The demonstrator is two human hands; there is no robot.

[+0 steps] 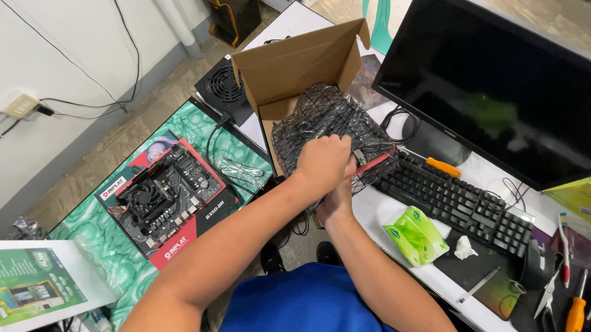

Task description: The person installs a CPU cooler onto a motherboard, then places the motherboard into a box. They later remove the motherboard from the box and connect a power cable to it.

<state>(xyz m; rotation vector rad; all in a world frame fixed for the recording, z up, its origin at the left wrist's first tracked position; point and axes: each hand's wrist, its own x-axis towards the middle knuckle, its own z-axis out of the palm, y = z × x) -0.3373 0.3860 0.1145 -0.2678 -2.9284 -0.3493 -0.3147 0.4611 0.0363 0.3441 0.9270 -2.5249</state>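
Right now both of my hands are on the dark anti-static bag [330, 120] at the near edge of the worktop [408, 261]. My left hand [322, 163] is closed in a fist over the bag's lower end, and my right hand [338, 201] sits beneath it, gripping the same end from below. I judge the unpacking about midway: the bag is out of the cardboard box [297, 68], which stands open just behind it, yet whatever is inside the bag is not out.

Left of the bag, a motherboard [162, 193] lies bare on its red box on the green surface. To the right, a green tissue pack [417, 235] sits near the worktop's front edge, with the keyboard [459, 201] behind it and the dark monitor [507, 87] beyond.

The bag's contents are hidden by the mesh pattern. My right fingers are covered by the left hand. Tools at the right corner are cut off.
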